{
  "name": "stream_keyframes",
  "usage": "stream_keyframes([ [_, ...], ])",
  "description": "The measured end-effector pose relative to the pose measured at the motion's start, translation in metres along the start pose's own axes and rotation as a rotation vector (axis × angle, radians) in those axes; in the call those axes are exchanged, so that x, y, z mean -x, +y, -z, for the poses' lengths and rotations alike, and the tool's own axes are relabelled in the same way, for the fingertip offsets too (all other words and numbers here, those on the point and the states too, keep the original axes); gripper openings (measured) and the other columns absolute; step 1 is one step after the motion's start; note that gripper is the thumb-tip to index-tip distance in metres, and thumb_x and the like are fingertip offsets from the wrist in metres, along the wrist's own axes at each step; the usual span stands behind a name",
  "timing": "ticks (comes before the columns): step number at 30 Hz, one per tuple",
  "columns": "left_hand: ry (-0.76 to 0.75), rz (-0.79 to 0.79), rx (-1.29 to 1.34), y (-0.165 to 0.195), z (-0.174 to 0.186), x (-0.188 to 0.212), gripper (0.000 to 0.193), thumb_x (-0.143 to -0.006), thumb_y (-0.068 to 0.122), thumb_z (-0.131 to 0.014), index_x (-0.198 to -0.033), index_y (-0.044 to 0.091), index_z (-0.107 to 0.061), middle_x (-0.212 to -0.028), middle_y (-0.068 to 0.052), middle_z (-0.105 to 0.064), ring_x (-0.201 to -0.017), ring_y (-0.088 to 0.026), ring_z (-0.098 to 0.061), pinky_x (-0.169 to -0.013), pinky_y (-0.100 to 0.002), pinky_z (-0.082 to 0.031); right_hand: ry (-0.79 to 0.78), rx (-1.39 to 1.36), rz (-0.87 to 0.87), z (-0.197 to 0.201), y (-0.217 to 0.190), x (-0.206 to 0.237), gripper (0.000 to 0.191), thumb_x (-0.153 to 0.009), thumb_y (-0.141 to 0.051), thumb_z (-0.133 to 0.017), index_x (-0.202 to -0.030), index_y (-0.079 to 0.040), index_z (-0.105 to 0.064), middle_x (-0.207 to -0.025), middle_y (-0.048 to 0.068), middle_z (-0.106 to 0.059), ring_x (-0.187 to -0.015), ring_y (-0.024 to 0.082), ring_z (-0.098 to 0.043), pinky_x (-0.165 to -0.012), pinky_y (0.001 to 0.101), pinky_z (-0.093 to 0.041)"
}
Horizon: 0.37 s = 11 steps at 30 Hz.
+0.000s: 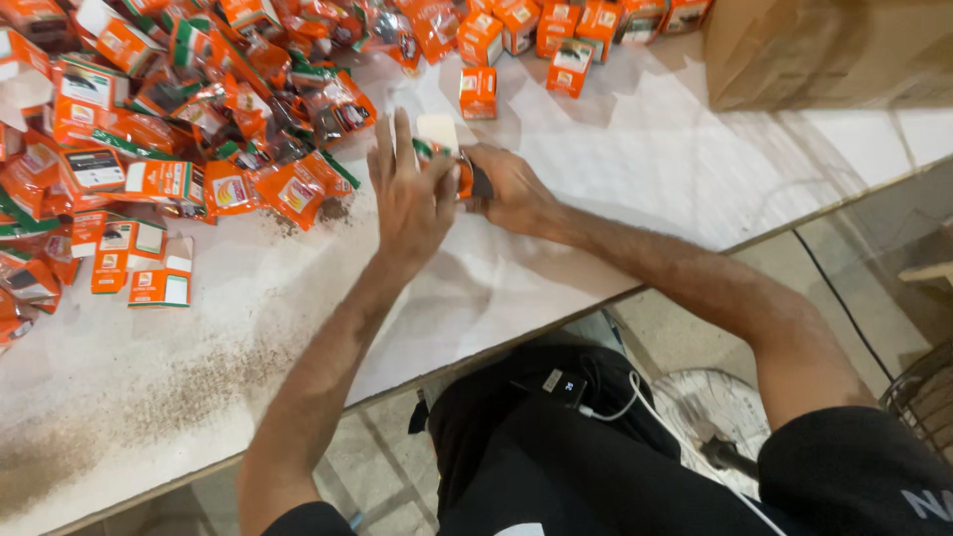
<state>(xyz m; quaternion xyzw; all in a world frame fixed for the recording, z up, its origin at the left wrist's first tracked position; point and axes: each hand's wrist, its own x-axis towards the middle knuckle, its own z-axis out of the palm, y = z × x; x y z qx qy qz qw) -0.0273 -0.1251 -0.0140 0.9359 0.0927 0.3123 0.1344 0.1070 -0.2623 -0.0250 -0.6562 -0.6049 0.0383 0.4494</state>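
Both of my hands meet over the white table [635, 169], holding one small orange carton [444, 149] with a white flap and a green edge. My left hand [409, 199] covers it from the left with the fingers spread upward. My right hand [506, 187] grips its right end, where a dark piece shows between the fingers. Most of the carton is hidden by my hands.
A heap of orange packets and flat cartons [179, 129] fills the table's left and far side. Closed orange boxes [556, 35] stand along the back. A brown cardboard box [824, 50] sits far right. Dark powder [179, 397] dusts the near left surface. A white fan [710, 417] lies on the floor.
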Motion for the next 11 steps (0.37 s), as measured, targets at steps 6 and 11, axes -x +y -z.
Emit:
stream_keyframes([
  [6, 0.168, 0.122, 0.148, -0.008, -0.003, 0.02, 0.049, -0.098, 0.031, -0.075, -0.133, -0.002, -0.065, -0.159, -0.027, -0.035, -0.151, -0.049, -0.029, -0.127, -0.059, -0.025, -0.03, -0.009, -0.046, -0.001, 0.001, 0.001, 0.063, -0.08, -0.03, -0.09, -0.128, -0.003, -0.058, -0.108, 0.018, -0.064, -0.104, 0.041, -0.061, -0.089, 0.0489, -0.05],
  [11, 0.015, 0.031, -0.074, -0.012, -0.015, 0.028, 0.033, -0.106, 0.022, -0.072, -0.138, 0.016, -0.066, -0.175, -0.022, -0.018, -0.165, -0.042, -0.014, -0.133, -0.06, -0.021, 0.001, -0.03, -0.028, -0.003, -0.001, 0.003, 0.067, -0.08, -0.029, -0.089, -0.133, -0.002, -0.056, -0.11, 0.018, -0.064, -0.105, 0.041, -0.061, -0.09, 0.048, -0.051],
])
